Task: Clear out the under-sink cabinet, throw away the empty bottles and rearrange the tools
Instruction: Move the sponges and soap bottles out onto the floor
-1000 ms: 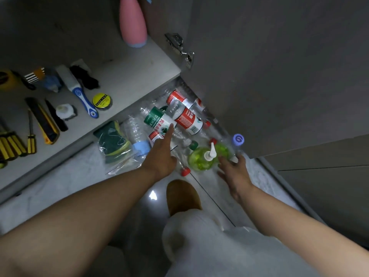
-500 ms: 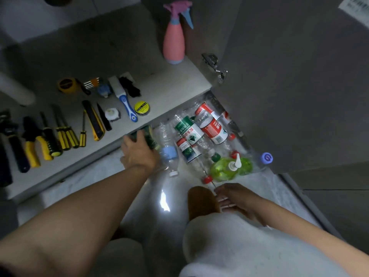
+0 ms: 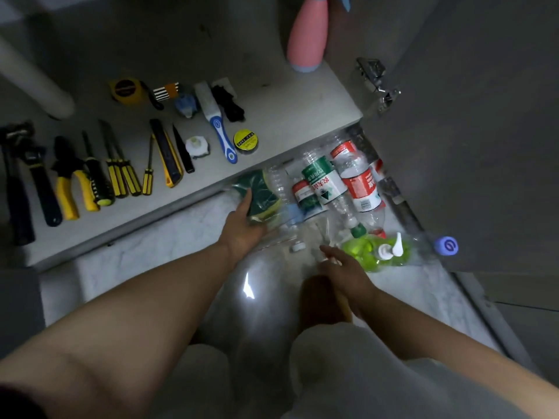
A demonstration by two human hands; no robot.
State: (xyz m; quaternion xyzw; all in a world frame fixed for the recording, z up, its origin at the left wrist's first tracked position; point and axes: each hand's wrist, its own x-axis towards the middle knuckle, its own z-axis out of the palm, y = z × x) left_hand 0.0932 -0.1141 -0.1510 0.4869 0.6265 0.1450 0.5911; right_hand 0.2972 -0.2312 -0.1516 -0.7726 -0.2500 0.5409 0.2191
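Head view. The pink spray bottle [image 3: 308,34] stood at the back right of the cabinet floor [image 3: 281,116], its trigger head cut off by the upper frame edge. The tools [image 3: 115,176] lay in rows on that floor, the leftmost dark handles hard to make out in shadow. The empty bottles [image 3: 326,182] lay heaped on the marble floor [image 3: 151,246] between the cabinet's front edge and the open door [image 3: 469,131]; the clear ones overlapped and could not be counted. The left hand [image 3: 242,226] closed its grip on a bagged green sponge pack [image 3: 257,190] at the heap's left edge. The right hand [image 3: 348,273] hovered with a slack, empty grip just beside the green pump bottle [image 3: 372,252]. Bare marble lay left of the heap
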